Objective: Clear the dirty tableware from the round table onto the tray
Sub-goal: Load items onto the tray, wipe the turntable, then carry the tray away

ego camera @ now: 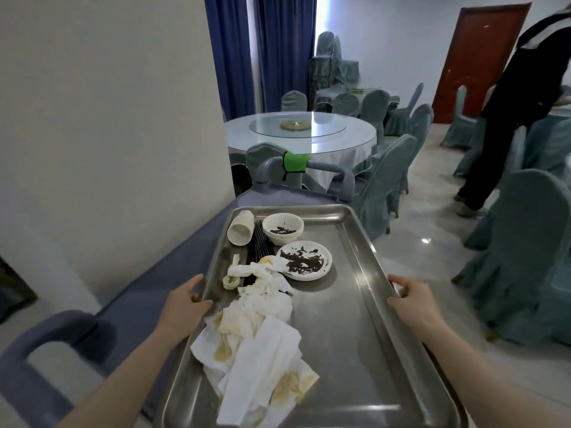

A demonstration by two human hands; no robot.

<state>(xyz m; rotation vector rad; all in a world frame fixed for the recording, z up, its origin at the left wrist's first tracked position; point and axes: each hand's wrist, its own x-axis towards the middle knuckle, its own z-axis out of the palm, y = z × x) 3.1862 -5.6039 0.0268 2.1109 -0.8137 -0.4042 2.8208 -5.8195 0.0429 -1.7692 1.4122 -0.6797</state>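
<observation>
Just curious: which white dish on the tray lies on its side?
The stack of cups at the tray's far left corner; the bowl and plate sit upright.

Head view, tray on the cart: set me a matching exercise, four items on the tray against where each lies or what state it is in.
Items
1. stack of paper cups
2. bowl
3. plate
4. napkins

Place or state
A. flat dish smeared with dark sauce, just nearer than the bowl
B. crumpled, yellow-stained, spread down the near left part of the tray
C. lying on its side in the far left corner
D. upright at the far end, dark residue inside

Pairs: 1-C, 2-D, 3-A, 4-B
</observation>
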